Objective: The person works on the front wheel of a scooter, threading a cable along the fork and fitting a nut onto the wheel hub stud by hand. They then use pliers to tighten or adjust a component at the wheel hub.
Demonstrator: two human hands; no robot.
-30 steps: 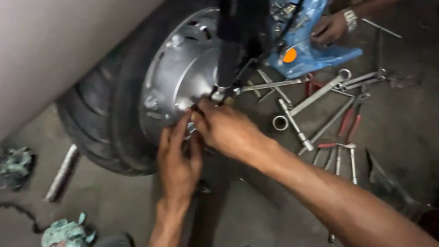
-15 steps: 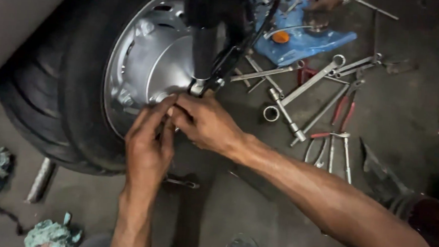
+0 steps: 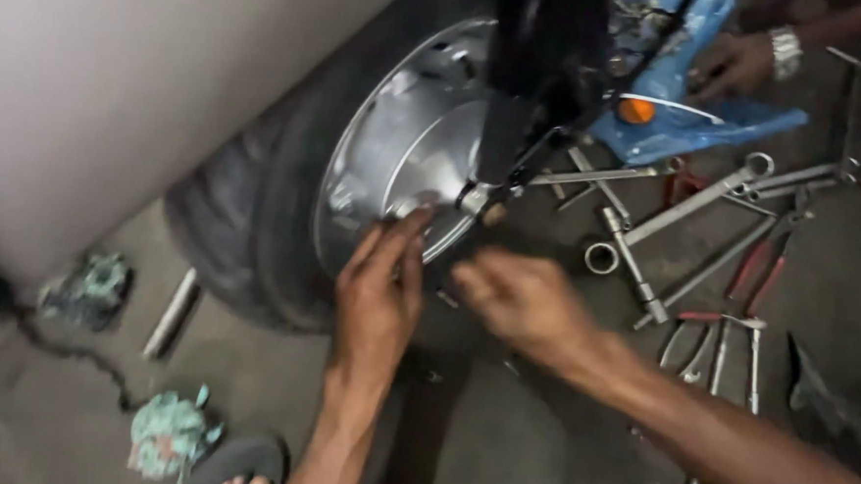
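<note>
1. The wheel, black tyre on a silver rim, stands on the concrete floor, its hub turned toward the person for reach.
2. The left hand has its fingertips on the rim's lower edge, fingers extended, gripping nothing.
3. The right hand hovers beside it, blurred; possibly loosely curled, I cannot tell.
4. Spanners lie fanned out nearby.

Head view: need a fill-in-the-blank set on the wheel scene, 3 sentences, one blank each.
1. The left hand has its fingertips on the silver ____ of the wheel.
2. The right hand hangs ____ the left hand, apart from it.
3. The wrenches lie on the ____, to the right of the wheel.

Missing words: rim; right of; floor
</note>
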